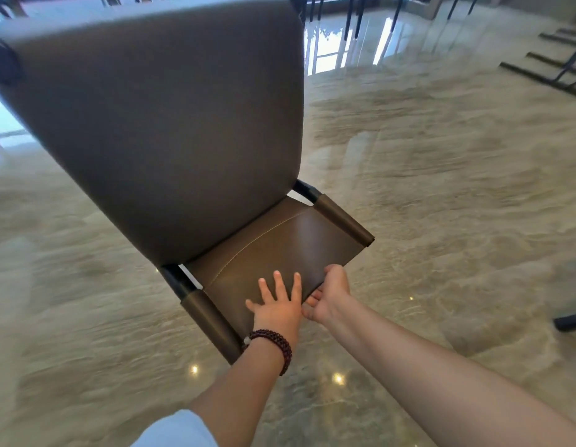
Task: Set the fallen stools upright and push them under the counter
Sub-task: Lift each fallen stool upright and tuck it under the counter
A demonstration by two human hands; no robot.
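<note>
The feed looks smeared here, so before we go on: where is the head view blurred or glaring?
Head view: motion blur smears the floor and softens the stool's backrest, bowed by the wide lens; window glare whitens the floor's far part; the left hand, right hand and seat are fairly sharp.

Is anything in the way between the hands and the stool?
No, nothing visible. The left hand lies flat on the seat of the stool, and the right hand grips the seat's front edge.
</note>
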